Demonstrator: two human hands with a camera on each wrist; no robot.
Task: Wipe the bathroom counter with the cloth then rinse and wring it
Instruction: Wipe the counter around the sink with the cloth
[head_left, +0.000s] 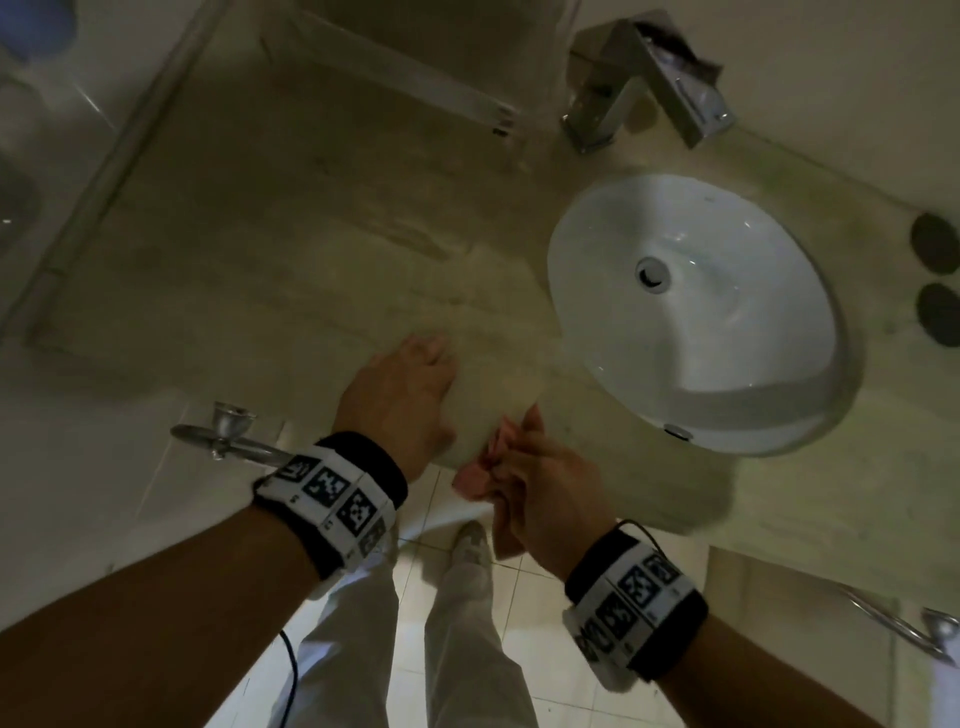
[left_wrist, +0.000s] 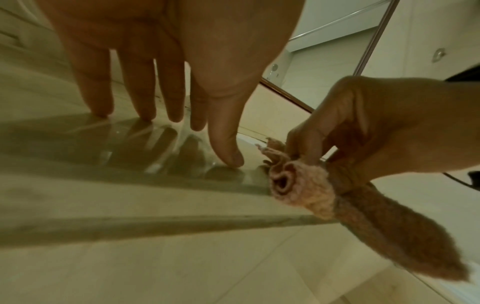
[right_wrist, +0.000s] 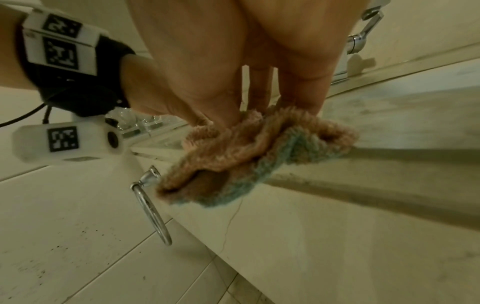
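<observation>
— Dimly lit and glossy, the beige stone bathroom counter is filling most of the head view, with a white oval sink sitting at its right and a square chrome faucet standing at the far edge behind it. What are the hands doing?

— At the near edge, the left hand is lying released, its straight fingers spreading over the stone and its fingertips touching the shiny surface, as the left wrist view is showing. Just to its right, the right hand is grasping the cloth, fingers curling around the bunched pink fabric.

— And where is the cloth sitting?

— It is hanging at the counter's near edge, left of the sink, with one end trailing below the rim. The right wrist view is revealing a blue-green side among the pink folds. Whether it is touching the stone, nobody can tell.

— Anything else in shot?

— A chrome towel ring is jutting out beneath the counter at the left, and two dark round objects are resting at the far right.
</observation>
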